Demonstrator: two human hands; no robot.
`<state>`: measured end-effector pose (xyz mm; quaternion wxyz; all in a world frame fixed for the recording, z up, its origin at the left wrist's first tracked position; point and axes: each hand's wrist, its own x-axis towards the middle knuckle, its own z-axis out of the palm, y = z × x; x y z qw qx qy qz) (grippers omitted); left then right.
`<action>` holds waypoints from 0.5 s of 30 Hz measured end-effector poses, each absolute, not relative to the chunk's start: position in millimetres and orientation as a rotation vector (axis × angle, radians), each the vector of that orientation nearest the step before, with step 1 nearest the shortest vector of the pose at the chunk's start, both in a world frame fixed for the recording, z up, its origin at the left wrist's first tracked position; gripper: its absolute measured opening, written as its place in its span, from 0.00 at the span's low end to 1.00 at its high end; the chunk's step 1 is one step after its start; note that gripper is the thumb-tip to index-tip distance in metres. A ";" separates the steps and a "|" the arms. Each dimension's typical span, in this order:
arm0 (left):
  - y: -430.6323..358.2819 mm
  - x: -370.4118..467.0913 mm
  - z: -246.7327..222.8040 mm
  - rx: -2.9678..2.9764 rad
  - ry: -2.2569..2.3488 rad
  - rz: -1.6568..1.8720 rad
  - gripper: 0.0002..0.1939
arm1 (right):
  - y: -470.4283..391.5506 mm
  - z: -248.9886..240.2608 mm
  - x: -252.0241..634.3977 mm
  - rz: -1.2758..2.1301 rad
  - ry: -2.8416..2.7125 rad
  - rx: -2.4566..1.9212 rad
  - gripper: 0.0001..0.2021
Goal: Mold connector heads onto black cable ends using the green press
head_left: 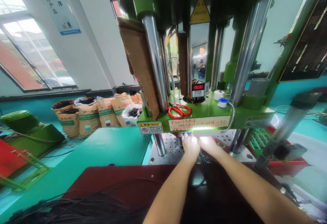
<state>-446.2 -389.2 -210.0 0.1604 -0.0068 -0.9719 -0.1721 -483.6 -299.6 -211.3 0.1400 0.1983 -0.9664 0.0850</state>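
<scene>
My left hand point(191, 145) and my right hand point(208, 145) are close together under the front edge of a green press plate point(163, 123). Bright light from a lamp bar point(206, 132) washes over them, and the plate's edge hides most of their fingers. What they hold, if anything, is out of sight. Thin black cables point(203, 161) hang down just below and between my hands. Both hands are above the perforated metal bed point(170, 145) of the press. Red-handled scissors point(179, 110) lie on top of the plate, above my left hand.
Steel columns point(155, 63) flank the work opening. A blue-and-white spool point(222, 102) sits on the plate. Black cables point(102, 200) lie across the dark red tabletop point(114, 176), beside a green table point(112, 145). Paper sacks point(88, 118) stand at the wall; cardboard point(139, 60) leans on a column.
</scene>
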 end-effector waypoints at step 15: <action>-417.2 -443.5 -195.5 -0.340 -2.816 -0.378 0.17 | -266.6 -212.4 -473.0 0.207 -2.719 0.838 0.14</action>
